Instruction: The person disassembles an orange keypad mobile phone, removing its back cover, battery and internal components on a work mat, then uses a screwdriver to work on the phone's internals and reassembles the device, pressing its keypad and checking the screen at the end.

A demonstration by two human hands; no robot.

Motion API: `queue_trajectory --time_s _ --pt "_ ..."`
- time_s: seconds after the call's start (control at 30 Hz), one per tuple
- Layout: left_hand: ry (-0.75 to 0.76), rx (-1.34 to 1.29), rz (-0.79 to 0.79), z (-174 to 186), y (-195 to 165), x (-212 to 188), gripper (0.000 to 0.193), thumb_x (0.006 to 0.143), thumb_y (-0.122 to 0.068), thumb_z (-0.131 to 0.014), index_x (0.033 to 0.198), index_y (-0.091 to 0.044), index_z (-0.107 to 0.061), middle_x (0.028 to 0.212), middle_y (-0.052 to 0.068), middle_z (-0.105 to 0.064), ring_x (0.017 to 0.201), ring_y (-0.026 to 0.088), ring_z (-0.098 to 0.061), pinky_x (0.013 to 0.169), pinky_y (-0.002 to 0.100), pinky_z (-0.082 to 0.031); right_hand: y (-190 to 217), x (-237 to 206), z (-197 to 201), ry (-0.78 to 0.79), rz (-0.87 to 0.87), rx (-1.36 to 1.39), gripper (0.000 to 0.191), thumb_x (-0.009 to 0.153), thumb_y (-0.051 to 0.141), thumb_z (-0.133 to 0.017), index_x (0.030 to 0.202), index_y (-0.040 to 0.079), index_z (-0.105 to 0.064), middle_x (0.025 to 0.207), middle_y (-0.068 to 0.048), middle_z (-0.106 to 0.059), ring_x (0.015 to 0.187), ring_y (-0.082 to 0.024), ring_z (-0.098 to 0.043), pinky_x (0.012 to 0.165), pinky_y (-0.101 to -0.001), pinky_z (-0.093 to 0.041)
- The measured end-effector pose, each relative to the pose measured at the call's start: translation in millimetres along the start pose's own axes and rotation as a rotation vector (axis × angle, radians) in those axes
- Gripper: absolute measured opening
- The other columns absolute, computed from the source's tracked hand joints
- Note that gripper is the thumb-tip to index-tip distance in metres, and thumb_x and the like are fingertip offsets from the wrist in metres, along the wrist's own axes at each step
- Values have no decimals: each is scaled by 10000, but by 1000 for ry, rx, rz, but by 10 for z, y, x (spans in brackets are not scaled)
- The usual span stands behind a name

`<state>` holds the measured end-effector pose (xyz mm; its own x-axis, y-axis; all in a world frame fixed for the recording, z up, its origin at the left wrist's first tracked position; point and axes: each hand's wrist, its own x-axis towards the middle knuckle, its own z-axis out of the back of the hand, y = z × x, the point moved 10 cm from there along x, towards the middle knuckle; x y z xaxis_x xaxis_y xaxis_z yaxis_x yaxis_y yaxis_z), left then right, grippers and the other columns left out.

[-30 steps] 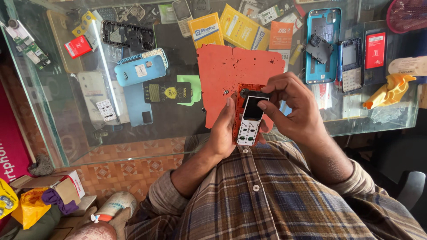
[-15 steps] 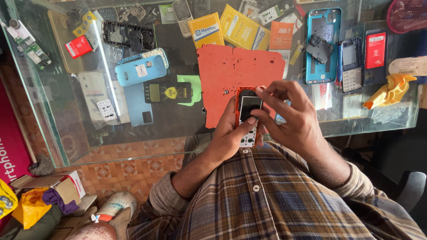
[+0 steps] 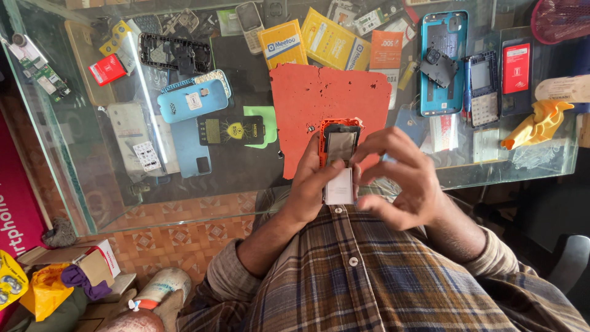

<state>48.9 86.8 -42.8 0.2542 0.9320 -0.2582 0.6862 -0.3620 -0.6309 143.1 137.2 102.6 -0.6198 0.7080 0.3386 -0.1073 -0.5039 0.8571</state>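
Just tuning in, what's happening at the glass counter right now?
A person in a plaid shirt holds a small orange keypad phone in both hands above an orange work mat on the glass counter. The left hand grips its lower part, thumb by the white keypad; the right hand curls round its right side. Phone parts lie around: a blue back cover, a teal phone frame, a yellow cloth.

Orange-framed keypad phone (image 3: 338, 158), upright, held above red mat.
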Motion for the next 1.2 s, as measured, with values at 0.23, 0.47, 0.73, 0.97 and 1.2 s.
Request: queue_trajectory --time_s 0.23,0.47,0.73,0.97,1.2 --pt "102 -82 32 -154 -50 6 579 1025 -105 -543 1548 -48 -300 1256 170 -623 965 232 -705 762 393 -630 -189 -18 55 -112 -158 -410 351 841 59 -858 1143 23 -681 1147 -134 -617 1026 -303 -630 847 -402 -519" --pt "-6 27 -11 -52 -95 2 512 1109 -156 -493 1545 50 -319 1312 161 -587 1118 171 -650 957 359 -575 37 22 -67 45 71 -333 303 682 52 -839 944 31 -688 1069 -139 -620 985 -332 -626 790 -445 -499" --pt "79 204 17 -225 -122 -21 506 1079 -63 -461 1547 10 -283 1272 138 -593 1023 182 -669 763 359 -626 -160 59 71 -60 -201 -397 284 831 3 -832 1101 50 -757 1080 -98 -639 913 -246 -626 771 -361 -523" --pt "95 322 5 -279 -170 -21 567 1069 -57 -468 1586 9 -245 1257 145 -594 1029 180 -663 770 352 -626 -266 47 39 -32 -267 -266 234 838 15 -821 1020 29 -674 1064 -92 -641 882 -217 -662 736 -330 -541" --pt "109 335 19 -321 -160 -10 563 1061 -27 -462 1580 10 -247 1285 151 -577 1017 183 -660 748 346 -629 -366 -35 78 -107 -392 -350 150 905 -27 -788 1015 -1 -689 966 -73 -712 713 -183 -654 630 -318 -523"
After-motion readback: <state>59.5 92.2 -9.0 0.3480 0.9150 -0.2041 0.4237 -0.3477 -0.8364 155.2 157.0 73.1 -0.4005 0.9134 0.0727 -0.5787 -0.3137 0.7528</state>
